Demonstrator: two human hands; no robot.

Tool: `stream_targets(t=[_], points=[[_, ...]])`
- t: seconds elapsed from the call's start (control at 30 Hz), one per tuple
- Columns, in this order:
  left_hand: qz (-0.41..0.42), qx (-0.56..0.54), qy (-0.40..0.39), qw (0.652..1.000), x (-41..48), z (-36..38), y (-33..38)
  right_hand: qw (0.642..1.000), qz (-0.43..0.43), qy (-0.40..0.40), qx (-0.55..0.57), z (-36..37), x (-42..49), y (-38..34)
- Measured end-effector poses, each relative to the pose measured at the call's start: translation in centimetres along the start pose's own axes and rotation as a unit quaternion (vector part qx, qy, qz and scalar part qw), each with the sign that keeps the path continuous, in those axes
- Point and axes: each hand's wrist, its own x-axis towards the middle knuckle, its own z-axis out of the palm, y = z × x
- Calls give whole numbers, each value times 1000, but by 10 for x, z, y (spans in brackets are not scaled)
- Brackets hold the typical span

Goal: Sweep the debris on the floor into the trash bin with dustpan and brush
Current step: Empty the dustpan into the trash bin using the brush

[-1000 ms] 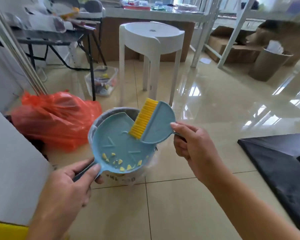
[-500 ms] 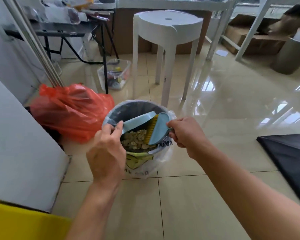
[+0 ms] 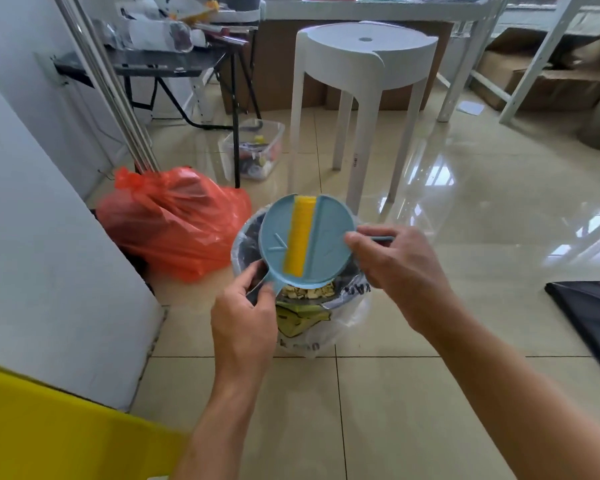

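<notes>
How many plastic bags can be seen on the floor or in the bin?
2: an orange bag on the floor left of the trash bin, and a clear liner lining it. Others may be hidden.

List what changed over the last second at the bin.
The dustpan, loaded with yellow bits, was tipped into the trash bin and lifted out empty; the brush now lies flat in it. Left hand and right hand kept their handles. Bin and orange bag stayed put.

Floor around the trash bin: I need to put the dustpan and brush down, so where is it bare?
Bare tiles lie in front of the trash bin, toward the camera, and to its right, between the white stool and the black mat. The left is crowded: the orange bag sits against the bin, with a clear box behind it.
</notes>
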Motion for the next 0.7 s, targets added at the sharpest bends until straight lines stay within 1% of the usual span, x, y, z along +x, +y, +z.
stream_targets(t=[0.07,0.17,0.23,0.3,0.37,0.4,0.47,0.53,0.6,0.63,0.7], points=[[-12,9,8,1000,1,-1,-1,997,22,-10,-75,6,6,6],[-35,30,18,999,-1,-7,-5,980,77,34,-180,0,18,20],[-36,47,13,998,-4,-13,-10,969,89,69,-218,-8,22,22],[-41,56,1,998,-5,-16,-14,975,57,85,-198,-15,20,18],[-46,51,-13,998,-4,-17,-15,991,25,52,-117,-13,18,8],[-50,42,-22,998,-2,-16,-15,997,26,25,-72,-7,18,3],[-73,3,-40,997,5,-12,-14,998,53,-15,-14,9,22,-2],[-116,-38,-56,991,11,-9,-9,994,96,-42,21,22,27,0],[-156,-83,-65,982,20,-10,-9,988,145,-55,26,24,32,6],[-173,-99,-68,978,23,-13,-11,985,164,-58,10,21,34,7],[-185,-87,-71,976,26,-19,-20,982,174,-45,-54,10,36,10]])
